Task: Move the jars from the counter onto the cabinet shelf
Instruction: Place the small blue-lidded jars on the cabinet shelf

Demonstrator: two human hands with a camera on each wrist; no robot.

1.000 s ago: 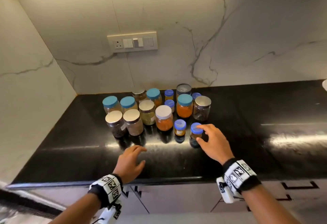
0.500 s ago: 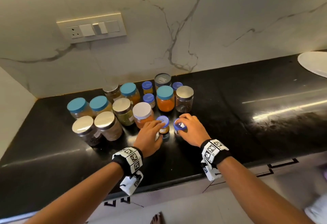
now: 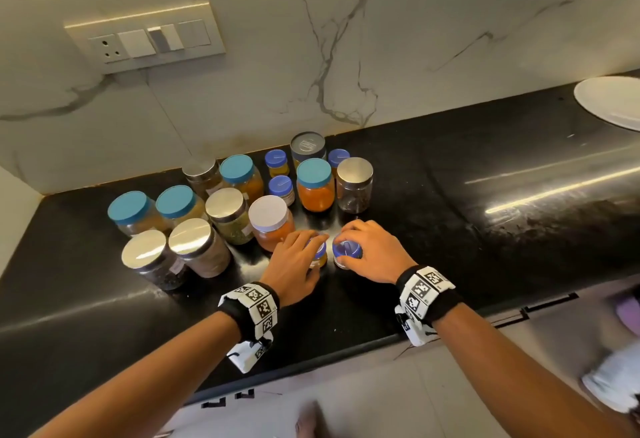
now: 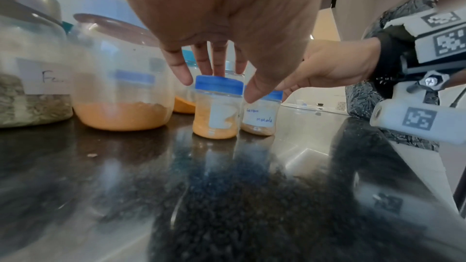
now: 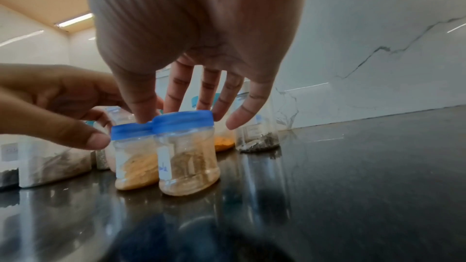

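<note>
Plenty of open black counter [image 3: 485, 230] right of the jar cluster [image 3: 242, 202] and along the front edge, easy to come in from there. Packed tight on the left and behind: white-lid jar [image 3: 272, 221] just beside the two small blue-lid jars [image 4: 216, 107], taller jars crowding the wall.

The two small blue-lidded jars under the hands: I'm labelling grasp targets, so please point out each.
left jar [image 4: 214, 121], left wrist view, on its white label.
right jar [image 5: 188, 168], right wrist view, on its clear body.
</note>
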